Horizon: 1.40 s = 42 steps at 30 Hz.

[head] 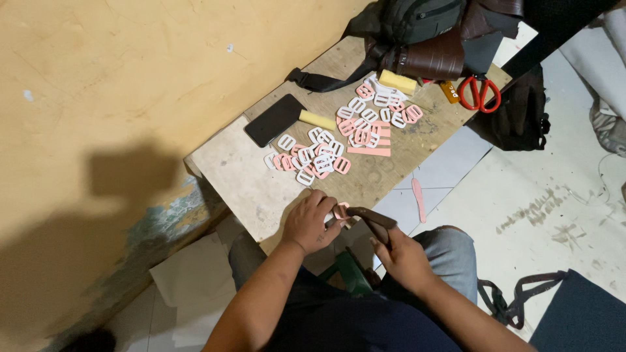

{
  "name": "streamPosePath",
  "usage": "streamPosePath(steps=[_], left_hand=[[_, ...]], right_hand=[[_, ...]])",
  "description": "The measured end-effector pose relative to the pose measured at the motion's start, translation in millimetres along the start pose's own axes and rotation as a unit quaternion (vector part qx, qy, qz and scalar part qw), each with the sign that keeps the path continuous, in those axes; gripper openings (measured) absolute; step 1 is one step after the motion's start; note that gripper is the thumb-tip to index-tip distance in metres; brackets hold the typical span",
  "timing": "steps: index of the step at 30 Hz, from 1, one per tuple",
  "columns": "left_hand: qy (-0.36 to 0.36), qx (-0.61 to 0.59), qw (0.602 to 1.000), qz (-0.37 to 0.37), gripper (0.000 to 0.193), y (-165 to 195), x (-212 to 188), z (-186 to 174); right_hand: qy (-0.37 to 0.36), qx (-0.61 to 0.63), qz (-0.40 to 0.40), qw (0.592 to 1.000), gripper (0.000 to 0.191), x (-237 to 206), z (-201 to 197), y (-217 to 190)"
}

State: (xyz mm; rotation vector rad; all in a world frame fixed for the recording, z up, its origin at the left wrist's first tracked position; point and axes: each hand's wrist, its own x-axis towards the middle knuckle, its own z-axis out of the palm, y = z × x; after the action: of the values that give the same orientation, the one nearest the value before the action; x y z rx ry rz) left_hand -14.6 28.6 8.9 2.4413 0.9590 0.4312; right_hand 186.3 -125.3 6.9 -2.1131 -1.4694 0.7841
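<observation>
My left hand (pixel 312 221) pinches a pink slide buckle (pixel 341 211) at the near edge of a low wooden board (pixel 248 186). A dark brown strap (pixel 372 216) runs from that buckle into my right hand (pixel 404 257), which grips it just above my knee. On the board beyond lie two heaps of pink and white slide buckles, the nearer heap (pixel 312 156) and the farther heap (pixel 381 111). Some flat pink strips (pixel 372 145) lie between the heaps.
A black phone (pixel 272 119) and a yellow block (pixel 317 120) lie near the wall. Red-handled scissors (pixel 480 93), a yellow sponge (pixel 398 81) and dark bags (pixel 424 32) sit at the far end. A pink strip (pixel 418 199) lies on the tiled floor. A black strap (pixel 515 300) lies at right.
</observation>
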Motion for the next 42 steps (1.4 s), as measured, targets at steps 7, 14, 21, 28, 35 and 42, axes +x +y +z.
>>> streamPosePath(steps=[7,14,21,28,35,42], left_hand=[[0.019,0.003,1.000,0.022,0.040,-2,-3,5],[0.039,-0.016,0.999,0.020,0.044,0,-2,3],[0.022,0.011,0.999,0.045,0.030,0,-1,2],[0.011,-0.016,0.999,0.028,0.041,0,0,1],[0.012,-0.001,1.000,0.020,0.036,-6,-1,8],[-0.011,-0.005,1.000,-0.019,0.037,-8,-1,13]], right_hand=[[-0.013,0.068,0.087,0.994,0.030,-2,-6,-11],[-0.006,0.063,0.071,0.996,0.030,-2,-9,-18],[0.028,0.036,0.047,0.998,0.034,-2,-2,-14],[0.022,-0.006,0.009,1.000,0.033,0,2,-8],[0.004,0.021,0.022,1.000,0.034,6,-5,-19],[0.005,-0.002,0.000,1.000,0.033,20,0,-28]])
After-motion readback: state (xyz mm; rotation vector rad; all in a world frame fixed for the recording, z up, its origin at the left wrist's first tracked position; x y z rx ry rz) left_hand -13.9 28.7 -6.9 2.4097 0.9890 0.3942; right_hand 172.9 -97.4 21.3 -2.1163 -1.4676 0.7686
